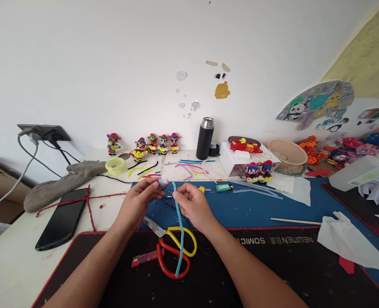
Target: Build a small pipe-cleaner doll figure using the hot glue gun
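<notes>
My left hand point(146, 192) pinches a small figure part point(164, 182), pale pink and light blue at its tip; the rest of it is hidden by my fingers. Close by on the right, my right hand point(191, 203) grips a light-blue pipe cleaner point(180, 231) near its upper end. Its long tail hangs down across a pair of scissors point(176, 252) with one yellow and one red handle. The scissors lie on the black mat beneath my hands. Beside their red handle is a red lighter point(146, 259), partly covered.
Several finished dolls point(152, 144) line the wall. A black flask point(206, 137) stands near a white box point(237, 159). At left lie a phone point(63, 220) and driftwood point(64, 184). Coloured pipe cleaners point(189, 169) are scattered behind my hands; tissue point(346, 239) lies at right.
</notes>
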A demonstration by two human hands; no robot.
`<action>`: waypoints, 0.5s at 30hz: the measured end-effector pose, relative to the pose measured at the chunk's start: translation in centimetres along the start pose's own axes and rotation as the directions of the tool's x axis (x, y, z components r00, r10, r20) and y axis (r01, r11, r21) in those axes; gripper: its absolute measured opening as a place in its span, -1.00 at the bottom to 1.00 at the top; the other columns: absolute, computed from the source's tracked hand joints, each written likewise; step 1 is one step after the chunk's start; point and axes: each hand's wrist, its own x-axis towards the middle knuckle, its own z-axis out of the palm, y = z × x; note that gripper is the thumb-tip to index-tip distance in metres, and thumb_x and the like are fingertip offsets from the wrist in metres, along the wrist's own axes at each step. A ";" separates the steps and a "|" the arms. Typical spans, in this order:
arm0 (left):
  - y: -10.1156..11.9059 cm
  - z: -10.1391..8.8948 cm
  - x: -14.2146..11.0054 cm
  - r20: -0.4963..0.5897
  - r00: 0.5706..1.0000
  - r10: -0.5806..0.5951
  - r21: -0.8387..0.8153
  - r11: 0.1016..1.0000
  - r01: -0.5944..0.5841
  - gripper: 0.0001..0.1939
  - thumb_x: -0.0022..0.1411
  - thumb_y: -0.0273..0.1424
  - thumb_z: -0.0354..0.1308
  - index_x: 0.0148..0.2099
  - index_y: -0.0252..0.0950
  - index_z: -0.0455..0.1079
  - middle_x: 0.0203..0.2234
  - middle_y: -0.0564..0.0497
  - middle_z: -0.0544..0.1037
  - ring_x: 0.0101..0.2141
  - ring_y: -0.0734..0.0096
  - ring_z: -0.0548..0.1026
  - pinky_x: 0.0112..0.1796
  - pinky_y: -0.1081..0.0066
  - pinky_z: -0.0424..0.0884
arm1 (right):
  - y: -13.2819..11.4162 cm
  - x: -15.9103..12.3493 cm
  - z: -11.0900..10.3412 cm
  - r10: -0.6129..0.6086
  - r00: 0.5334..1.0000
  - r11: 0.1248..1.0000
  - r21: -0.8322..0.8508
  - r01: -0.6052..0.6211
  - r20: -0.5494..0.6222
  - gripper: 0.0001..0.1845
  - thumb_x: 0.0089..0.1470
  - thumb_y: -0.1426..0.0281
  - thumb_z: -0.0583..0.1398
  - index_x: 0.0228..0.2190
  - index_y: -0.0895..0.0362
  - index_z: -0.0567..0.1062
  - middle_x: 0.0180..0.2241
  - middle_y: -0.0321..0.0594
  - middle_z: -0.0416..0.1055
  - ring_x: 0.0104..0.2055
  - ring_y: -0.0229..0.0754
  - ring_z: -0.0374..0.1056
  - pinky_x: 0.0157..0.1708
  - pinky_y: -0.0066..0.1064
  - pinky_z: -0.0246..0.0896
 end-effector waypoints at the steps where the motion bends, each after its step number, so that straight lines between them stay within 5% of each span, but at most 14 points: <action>1: 0.0 -0.1 0.0 -0.001 1.000 0.002 0.003 1.000 -0.002 -0.52 0.00 -0.11 0.59 -0.11 -0.28 0.65 -0.32 -0.04 0.70 -0.39 0.38 0.59 -0.32 0.44 0.51 | 0.0 0.0 0.0 0.000 1.000 1.000 -0.008 0.000 0.002 -0.61 0.01 0.12 0.40 -0.44 0.07 0.37 -0.67 -0.56 0.14 -0.72 -0.42 -0.05 -0.72 -0.51 -0.16; 15: -0.2 -0.4 0.3 0.018 0.999 -0.052 -0.074 0.996 0.053 -0.53 -0.01 -0.17 0.61 -0.15 -0.33 0.62 -0.36 -0.08 0.71 -0.43 0.38 0.61 -0.35 0.44 0.51 | 0.3 -0.2 -0.1 -0.005 1.000 0.997 -0.078 0.004 -0.003 -0.60 0.03 0.08 0.39 -0.44 0.06 0.36 -0.64 -0.54 0.12 -0.68 -0.40 -0.08 -0.69 -0.51 -0.14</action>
